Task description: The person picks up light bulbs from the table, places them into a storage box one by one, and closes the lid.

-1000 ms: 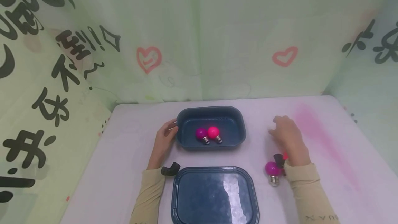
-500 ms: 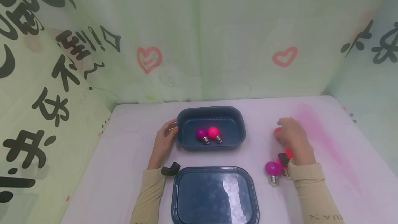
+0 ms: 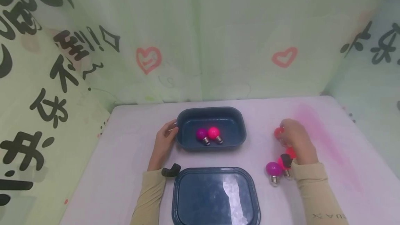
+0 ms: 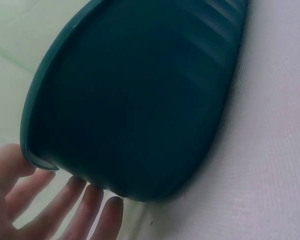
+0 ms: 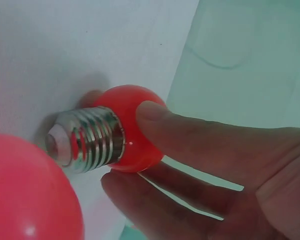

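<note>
My right hand (image 3: 297,140) pinches a red light bulb (image 5: 132,125) by its globe, thumb on one side and fingers on the other. In the right wrist view the bulb's silver screw base points away from the palm, close over the white table. My left hand (image 3: 165,141) rests at the left end of a dark blue box (image 3: 212,147), its fingertips (image 4: 112,205) along the outside wall and rim. A purple bulb (image 3: 201,134) and a pink bulb (image 3: 214,133) lie inside the box.
Below the right hand lie a purple bulb (image 3: 273,169), a pink bulb (image 3: 283,164) and a red bulb (image 3: 291,152), the latter two partly hidden by the wrist. The box's dark blue lid (image 3: 206,197) lies in front of the box. Light green cloth (image 3: 231,68) surrounds the table.
My right hand has moved slightly right and down onto the red bulb and now pinches it. The left hand stays at the box.
</note>
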A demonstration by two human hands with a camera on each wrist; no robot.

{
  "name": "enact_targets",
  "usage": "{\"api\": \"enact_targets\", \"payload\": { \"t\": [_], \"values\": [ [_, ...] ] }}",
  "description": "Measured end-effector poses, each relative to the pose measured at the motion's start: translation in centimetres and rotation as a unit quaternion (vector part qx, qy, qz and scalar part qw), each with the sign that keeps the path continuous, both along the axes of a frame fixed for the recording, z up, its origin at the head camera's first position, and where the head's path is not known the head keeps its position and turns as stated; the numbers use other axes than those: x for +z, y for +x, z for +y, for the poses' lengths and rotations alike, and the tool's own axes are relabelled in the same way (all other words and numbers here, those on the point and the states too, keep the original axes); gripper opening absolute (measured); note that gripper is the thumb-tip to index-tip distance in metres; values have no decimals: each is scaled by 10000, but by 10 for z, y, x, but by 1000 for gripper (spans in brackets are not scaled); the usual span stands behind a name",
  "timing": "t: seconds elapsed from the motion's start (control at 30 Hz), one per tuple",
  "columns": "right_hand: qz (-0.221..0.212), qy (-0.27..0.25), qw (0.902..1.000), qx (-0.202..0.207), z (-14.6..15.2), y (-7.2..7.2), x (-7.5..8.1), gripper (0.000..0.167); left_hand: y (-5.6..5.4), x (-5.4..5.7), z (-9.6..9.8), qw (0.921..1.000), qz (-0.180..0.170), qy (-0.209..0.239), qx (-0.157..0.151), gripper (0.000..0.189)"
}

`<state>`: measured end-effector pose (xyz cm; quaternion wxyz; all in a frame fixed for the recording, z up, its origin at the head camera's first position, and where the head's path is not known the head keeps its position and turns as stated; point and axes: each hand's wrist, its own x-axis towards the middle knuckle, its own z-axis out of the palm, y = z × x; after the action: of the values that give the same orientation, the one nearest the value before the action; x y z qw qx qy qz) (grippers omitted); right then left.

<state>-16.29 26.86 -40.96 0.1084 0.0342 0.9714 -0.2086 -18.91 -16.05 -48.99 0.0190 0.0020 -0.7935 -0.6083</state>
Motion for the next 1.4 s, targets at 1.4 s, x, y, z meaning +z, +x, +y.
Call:
{"api": "enact_targets", "payload": {
  "t": [1.4],
  "values": [
    [570,-571,9967,-74,-62,17,29,53,0,0,0,9999,-137,62,-35,40]
  ]
}}
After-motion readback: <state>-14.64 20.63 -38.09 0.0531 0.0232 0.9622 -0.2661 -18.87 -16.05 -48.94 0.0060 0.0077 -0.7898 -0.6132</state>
